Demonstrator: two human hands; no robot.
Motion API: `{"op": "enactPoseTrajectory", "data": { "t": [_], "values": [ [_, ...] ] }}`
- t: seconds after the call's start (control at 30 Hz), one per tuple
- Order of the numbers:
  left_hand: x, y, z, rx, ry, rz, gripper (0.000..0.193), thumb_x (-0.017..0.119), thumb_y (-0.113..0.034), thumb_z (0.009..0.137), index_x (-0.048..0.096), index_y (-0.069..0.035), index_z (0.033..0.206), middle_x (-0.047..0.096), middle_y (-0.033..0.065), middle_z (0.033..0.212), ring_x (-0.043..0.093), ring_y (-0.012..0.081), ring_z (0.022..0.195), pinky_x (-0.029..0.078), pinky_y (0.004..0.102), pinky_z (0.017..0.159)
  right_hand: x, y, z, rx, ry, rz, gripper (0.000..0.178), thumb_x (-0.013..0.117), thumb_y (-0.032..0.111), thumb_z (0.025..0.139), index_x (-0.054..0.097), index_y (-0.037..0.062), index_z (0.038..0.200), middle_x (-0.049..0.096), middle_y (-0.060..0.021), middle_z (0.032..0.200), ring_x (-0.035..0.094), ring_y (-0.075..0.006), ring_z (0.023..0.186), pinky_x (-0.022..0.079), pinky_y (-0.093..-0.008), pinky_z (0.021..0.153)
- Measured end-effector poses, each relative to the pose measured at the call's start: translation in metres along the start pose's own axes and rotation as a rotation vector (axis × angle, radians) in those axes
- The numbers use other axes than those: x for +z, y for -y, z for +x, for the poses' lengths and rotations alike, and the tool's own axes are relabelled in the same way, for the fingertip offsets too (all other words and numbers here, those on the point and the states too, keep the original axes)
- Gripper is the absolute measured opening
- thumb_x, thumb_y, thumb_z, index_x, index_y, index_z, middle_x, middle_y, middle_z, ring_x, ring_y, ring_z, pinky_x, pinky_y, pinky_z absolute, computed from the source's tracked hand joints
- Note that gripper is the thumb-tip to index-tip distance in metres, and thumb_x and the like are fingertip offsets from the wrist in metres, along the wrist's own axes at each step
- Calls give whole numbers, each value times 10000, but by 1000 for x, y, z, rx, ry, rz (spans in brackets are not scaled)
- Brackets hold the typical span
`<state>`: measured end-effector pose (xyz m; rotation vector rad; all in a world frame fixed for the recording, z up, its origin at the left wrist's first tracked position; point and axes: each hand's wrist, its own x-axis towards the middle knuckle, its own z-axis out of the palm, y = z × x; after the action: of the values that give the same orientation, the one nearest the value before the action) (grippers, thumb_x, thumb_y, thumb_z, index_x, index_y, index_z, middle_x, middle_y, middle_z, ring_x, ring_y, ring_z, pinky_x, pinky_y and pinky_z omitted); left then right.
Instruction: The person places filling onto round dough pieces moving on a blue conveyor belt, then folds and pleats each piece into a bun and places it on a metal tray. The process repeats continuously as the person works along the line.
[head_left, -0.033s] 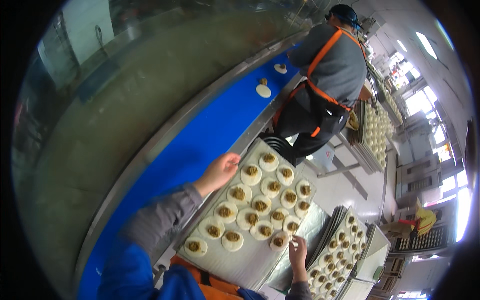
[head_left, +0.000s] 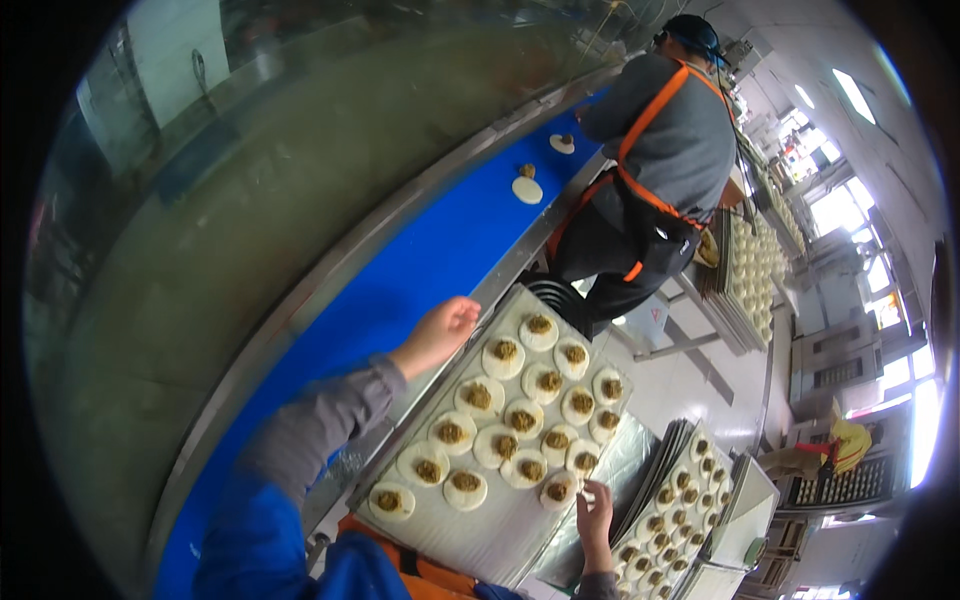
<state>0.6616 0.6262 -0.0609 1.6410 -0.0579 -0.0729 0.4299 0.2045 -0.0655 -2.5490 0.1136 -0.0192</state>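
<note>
A metal tray (head_left: 497, 545) lies in front of me with several flat dough rounds on it, each topped with a brown-green filling. At its near right edge, my right hand (head_left: 596, 512) has its fingertips pinched at the rim of one filled dough round (head_left: 557, 492). My left hand (head_left: 442, 332) hovers beside the tray's far left edge, next to the conveyor; it holds nothing, its fingers loosely curved and slightly apart. Two more dough rounds, one pale (head_left: 527, 190) and one farther off (head_left: 562, 144), lie on the blue conveyor belt (head_left: 400, 275), with filling beside or on them.
A co-worker (head_left: 655, 150) in grey with orange straps stands at the conveyor ahead. To my right is a stack of trays (head_left: 650, 545) with filled rounds on top. Farther away, another tray stack (head_left: 750, 270) stands on a rack. A person in yellow (head_left: 845, 445) is at the far right.
My left hand has risen slightly away from the tray's edge. My right hand stays at the same dough round. The view has shifted a little.
</note>
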Motion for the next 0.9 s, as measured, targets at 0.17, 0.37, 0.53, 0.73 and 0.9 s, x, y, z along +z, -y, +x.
{"op": "enactPoseTrajectory", "data": {
  "t": [0.17, 0.37, 0.53, 0.73, 0.9],
  "values": [
    [-38, 62, 132, -10, -121, 96, 240, 646, -136, 933, 633, -43, 1154, 698, 84, 1045, 663, 182, 946, 530, 311, 829, 1, 18, -14, 48, -37, -10, 335, 667, -57, 816, 671, 63, 1128, 652, -87, 1103, 661, -206, 942, 542, -300, 717],
    [-41, 86, 240, 37, -309, 421, 344, 680, -206, 895, 603, -59, 1197, 659, 165, 1134, 652, 332, 1037, 531, 423, 878, -4, 18, -30, 109, -90, -73, 268, 638, -72, 833, 681, 48, 1070, 647, -92, 1036, 662, -202, 898, 532, -278, 657],
    [-24, 69, 274, 45, -407, 710, 446, 715, -217, 876, 574, -98, 1282, 560, 188, 1263, 590, 370, 1115, 515, 454, 914, -14, 21, -42, 157, -91, -125, 268, 630, -43, 881, 692, 19, 1134, 671, -141, 1061, 663, -296, 990, 538, -377, 868],
    [-27, 71, 254, 147, -206, 988, 214, 702, -120, 862, 702, -88, 1074, 639, 130, 1072, 585, 319, 1089, 520, 435, 857, -18, 18, -36, 206, -31, -148, 295, 622, -62, 862, 697, 35, 1130, 681, -143, 1106, 649, -298, 1021, 538, -381, 787],
    [-62, 78, 206, 275, -214, 491, 128, 680, -80, 864, 704, -54, 987, 684, 143, 963, 668, 288, 833, 534, 424, 743, -18, 52, 25, 3, -8, -122, 235, 646, -43, 863, 678, 36, 1082, 671, -131, 1081, 664, -285, 943, 550, -355, 731]
  ]
}}
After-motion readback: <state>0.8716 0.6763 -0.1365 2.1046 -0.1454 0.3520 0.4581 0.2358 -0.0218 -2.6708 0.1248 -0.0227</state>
